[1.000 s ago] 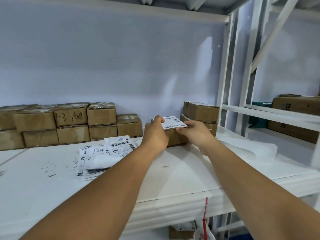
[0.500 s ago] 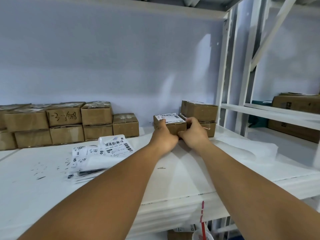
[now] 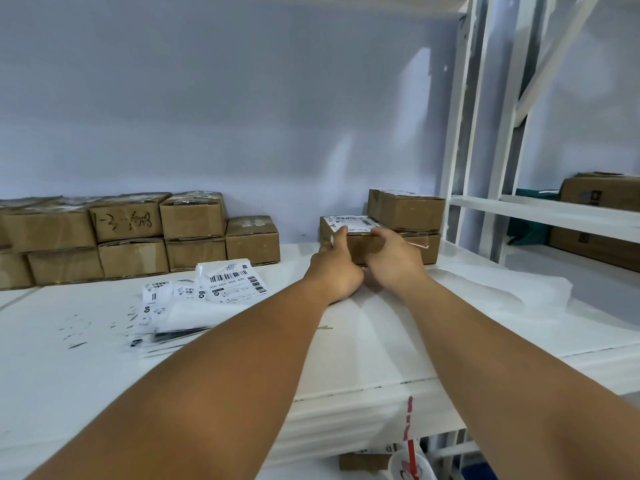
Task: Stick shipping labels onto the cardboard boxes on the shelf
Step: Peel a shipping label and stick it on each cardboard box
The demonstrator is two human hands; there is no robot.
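Straight ahead in the head view, towards the back of the shelf [image 3: 367,344], the labelled box [image 3: 360,245] lies flat with its long axis running left to right across you. It sits just beside the stack of two boxes [image 3: 405,213] on its right. The shipping label [image 3: 351,223] lies on its top face.

Your left hand [image 3: 334,275] holds the near left corner, one finger raised onto the label's edge. Your right hand [image 3: 391,261] grips the near top edge, fingers curled over it.

Any smoothing stroke should probably run along that long axis. The loose labels [image 3: 225,285] and the unlabelled boxes [image 3: 138,233] lie well off to the left, so your left hand is the nearer one for the next pick.
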